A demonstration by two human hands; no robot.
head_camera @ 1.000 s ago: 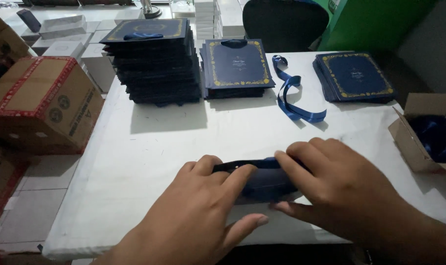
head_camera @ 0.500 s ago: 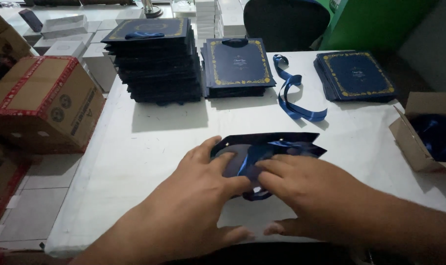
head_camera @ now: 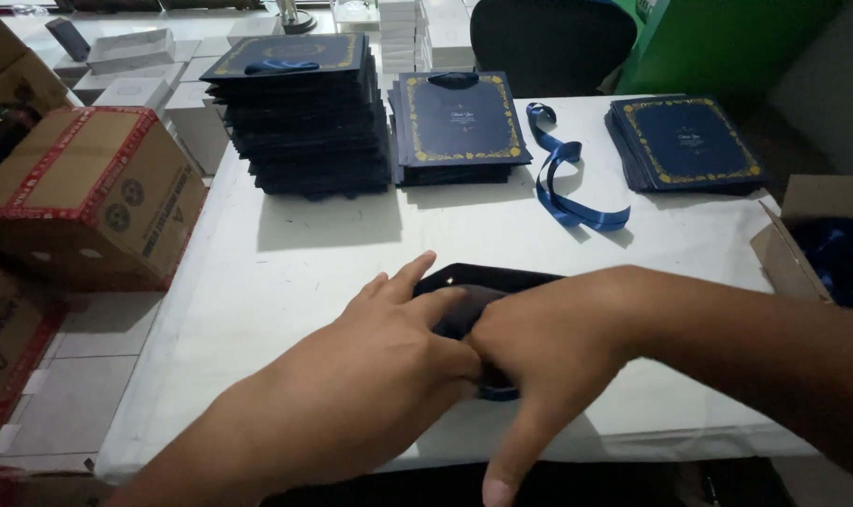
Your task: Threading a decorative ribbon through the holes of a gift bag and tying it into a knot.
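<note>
A dark blue paper bag lies on the white table near its front edge, mostly covered by my hands. My left hand rests on the bag's left side with fingers spread over its open edge. My right hand crosses over the bag from the right, fingers curled into it and thumb pointing down past the table edge. The bag's ribbon handle is hidden under my hands.
A tall stack of blue bags and a lower stack stand at the back; a third stack lies right. A loose blue ribbon lies between them. Cardboard boxes sit at left and right.
The bag's mouth, open with the ribbon showing half a second ago, is now covered. My right hand has swung left and turned over the bag; my left hand stays on its left side.
</note>
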